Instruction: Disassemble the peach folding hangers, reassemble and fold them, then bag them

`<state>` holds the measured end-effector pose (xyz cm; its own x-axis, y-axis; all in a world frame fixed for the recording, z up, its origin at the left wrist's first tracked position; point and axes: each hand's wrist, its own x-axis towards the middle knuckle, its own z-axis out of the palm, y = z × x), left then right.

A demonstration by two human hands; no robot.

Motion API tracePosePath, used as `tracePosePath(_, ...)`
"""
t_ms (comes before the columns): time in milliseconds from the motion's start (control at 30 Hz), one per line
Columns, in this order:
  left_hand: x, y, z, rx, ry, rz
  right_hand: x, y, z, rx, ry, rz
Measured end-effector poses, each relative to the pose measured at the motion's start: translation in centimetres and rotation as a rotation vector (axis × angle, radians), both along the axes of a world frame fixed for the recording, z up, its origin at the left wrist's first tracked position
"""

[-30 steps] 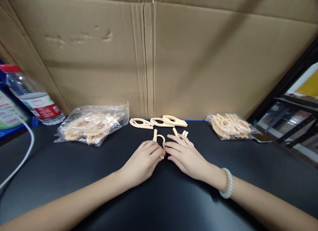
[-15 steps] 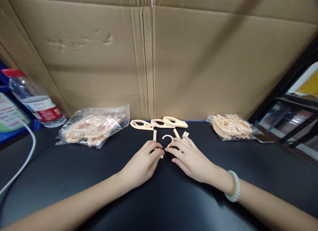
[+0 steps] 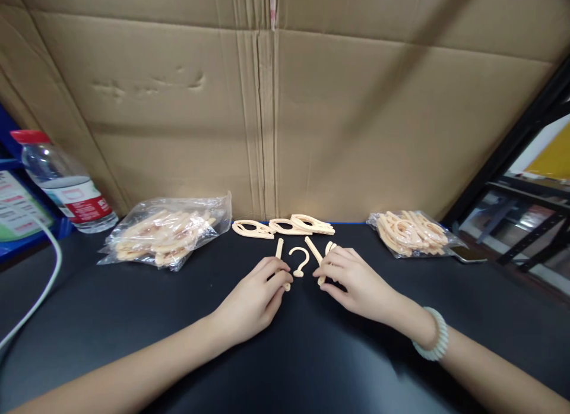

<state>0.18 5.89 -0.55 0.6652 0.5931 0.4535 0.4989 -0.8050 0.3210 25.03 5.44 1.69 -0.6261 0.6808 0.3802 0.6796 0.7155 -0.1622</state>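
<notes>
Holding with the left hand point(image 3: 256, 295) a beige left strip point(image 3: 279, 249), fingers closed over its middle. Holding with the right hand point(image 3: 356, 283) the near end of a slanted right strip point(image 3: 313, 248), between thumb and bent fingers. Between both hands, flat on the black bench point(image 3: 267, 372) and apart from each: a beige hook point(image 3: 305, 262), with curve toward far side. Farther, in overlapping row: looped beige pieces point(image 3: 299, 230). At far left and far right: one filled clear left bag point(image 3: 164, 236), one filled clear right bag point(image 3: 409, 234).
</notes>
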Motion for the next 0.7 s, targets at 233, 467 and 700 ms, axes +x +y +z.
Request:
tracePosePath(233,0.0,-0.2,0.3,0.058,0.04,-0.001,2.9,1.1,1.7,-0.29,0.051,0.073)
tracePosePath(467,0.2,-0.6,0.7,0.105,0.067,0.024,3.4,1.9,0.6,-0.268,0.107,0.063)
tracePosePath(700,0.3,-1.1,0.8,0.226,0.088,0.042,2.9,1.5,0.4,-0.102,0.142,0.024)
